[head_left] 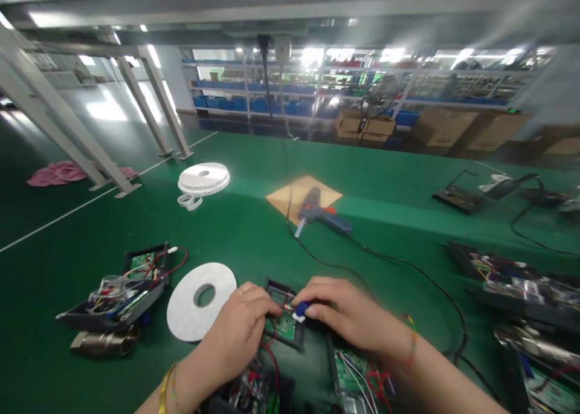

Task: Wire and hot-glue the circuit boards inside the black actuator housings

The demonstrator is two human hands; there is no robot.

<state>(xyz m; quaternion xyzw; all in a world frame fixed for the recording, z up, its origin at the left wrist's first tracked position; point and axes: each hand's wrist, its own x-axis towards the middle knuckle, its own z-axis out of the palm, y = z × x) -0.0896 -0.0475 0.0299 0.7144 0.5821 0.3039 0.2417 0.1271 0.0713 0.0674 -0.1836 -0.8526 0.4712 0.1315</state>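
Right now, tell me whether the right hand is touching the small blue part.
Touching: the head view shows the right hand pinching the small blue part, no gap showing at the thumb tip.

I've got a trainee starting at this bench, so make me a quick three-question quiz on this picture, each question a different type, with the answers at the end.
1. Multiple choice: what is pinched in the fingers of the right hand?
A) a paintbrush
B) a small blue piece
C) a pair of pliers

2. True or false: the handle of the glue gun reaches past the edge of the tan sheet.

3. Fill in the blank: the large white roll closest to the left hand lies on that hand's ____ side.

Key: 1. B; 2. True; 3. left
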